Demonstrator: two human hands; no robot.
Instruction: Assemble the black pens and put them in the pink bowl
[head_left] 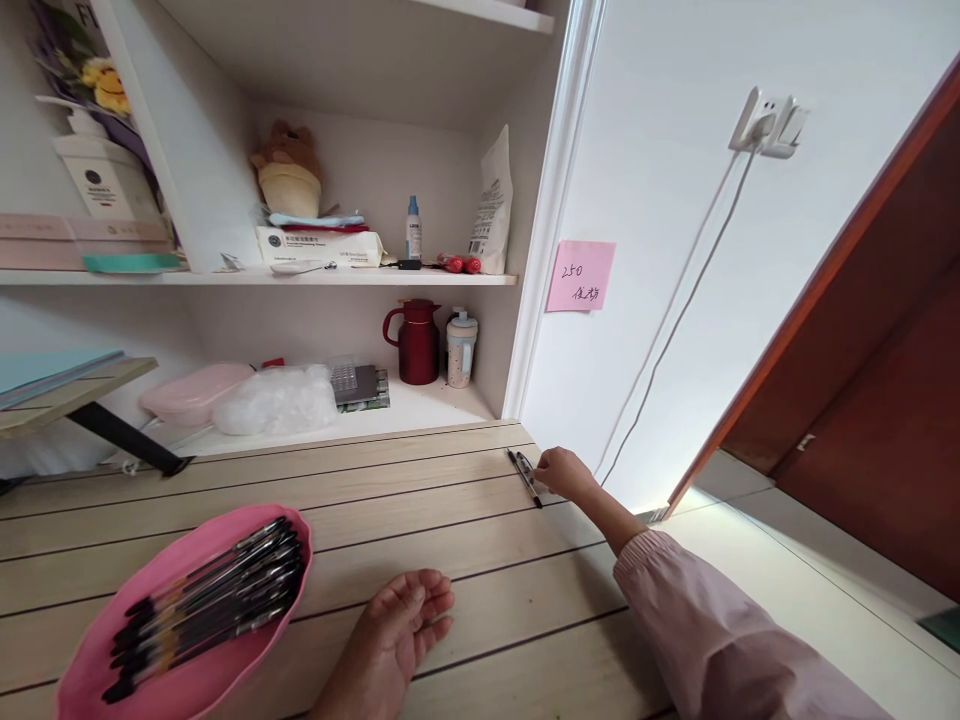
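Note:
My right hand (564,472), in a pink sleeve, reaches to the far right edge of the wooden desk (450,560). Its fingers are pinched on two black pens (525,475) that lie on the desk top. My left hand (401,625) rests on the desk in front of me, palm up, fingers loosely apart, holding nothing. Just left of it stands a pink bowl (90,680) filled with several black pens (210,595).
Behind the desk, shelves hold a red thermos jug (412,342), a white cup (461,348), a plastic bag (274,400) and a pink case (191,392). A pink sticky note (580,275) hangs on the white wall. A brown door (870,360) stands at right.

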